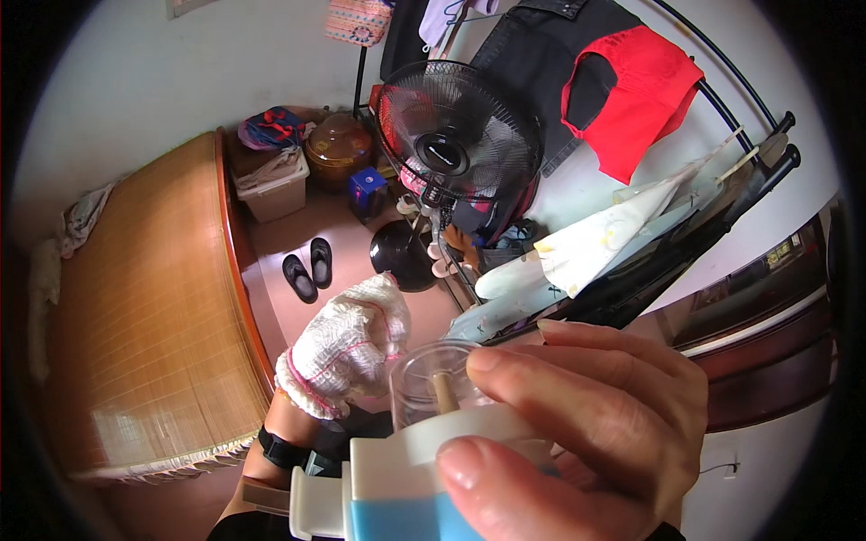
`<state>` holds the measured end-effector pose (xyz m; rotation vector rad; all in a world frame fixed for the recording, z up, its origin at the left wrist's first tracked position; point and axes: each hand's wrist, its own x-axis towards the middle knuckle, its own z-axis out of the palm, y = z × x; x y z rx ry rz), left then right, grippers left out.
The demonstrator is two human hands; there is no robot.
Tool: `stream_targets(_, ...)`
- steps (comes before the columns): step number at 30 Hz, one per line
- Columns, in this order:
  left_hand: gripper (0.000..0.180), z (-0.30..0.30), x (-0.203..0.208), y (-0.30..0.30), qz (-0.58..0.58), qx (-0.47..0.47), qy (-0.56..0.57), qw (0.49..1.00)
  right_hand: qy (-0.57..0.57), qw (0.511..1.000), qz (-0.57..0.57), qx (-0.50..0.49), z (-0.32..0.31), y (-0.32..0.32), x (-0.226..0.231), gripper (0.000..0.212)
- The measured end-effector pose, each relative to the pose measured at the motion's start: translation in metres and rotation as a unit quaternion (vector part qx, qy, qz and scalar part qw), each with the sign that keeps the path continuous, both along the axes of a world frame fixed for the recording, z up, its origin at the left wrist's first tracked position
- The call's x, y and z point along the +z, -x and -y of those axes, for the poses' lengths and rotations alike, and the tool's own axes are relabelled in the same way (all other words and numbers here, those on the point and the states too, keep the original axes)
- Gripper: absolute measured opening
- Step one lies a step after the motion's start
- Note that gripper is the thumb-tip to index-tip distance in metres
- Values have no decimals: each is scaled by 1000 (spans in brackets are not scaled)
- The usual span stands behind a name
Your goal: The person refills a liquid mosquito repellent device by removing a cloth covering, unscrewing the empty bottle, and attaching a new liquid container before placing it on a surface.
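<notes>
Close up at the lower middle is a white and light-blue device [410, 491] with a white side piece at its left. A clear round cup [415, 383] stands at its top, with a tan stick [445, 393] inside. My bare right hand [586, 424] grips the device, thumb on the near side and index fingertip against the cup. Just left of and beyond the cup is my left hand [347, 347], in a white knitted glove with pink lines. Its fingers look curled in; whatever they may hold is hidden. A black band circles that wrist.
A black standing fan [444, 149] rises beyond my hands, beside a clothes rack [735, 216] with a red garment [631, 95]. At left is a bed with a woven mat [153, 316]. Black slippers [299, 278], a storage bin [272, 187] and a blue box [368, 192] rest on the floor.
</notes>
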<state>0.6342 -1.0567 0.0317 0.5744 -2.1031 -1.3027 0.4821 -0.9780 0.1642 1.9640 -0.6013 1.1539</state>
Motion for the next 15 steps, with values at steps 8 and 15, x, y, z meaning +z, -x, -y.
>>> stream_targets(8,34,-3,-4,-7,-4,0,-7,1000,-74,994,-86,-1,-34,-7,35,25)
stream_targets(15,35,-2,3,-11,-16,11,-19,1000,-350,933,-38,-71,-17,15,22,61)
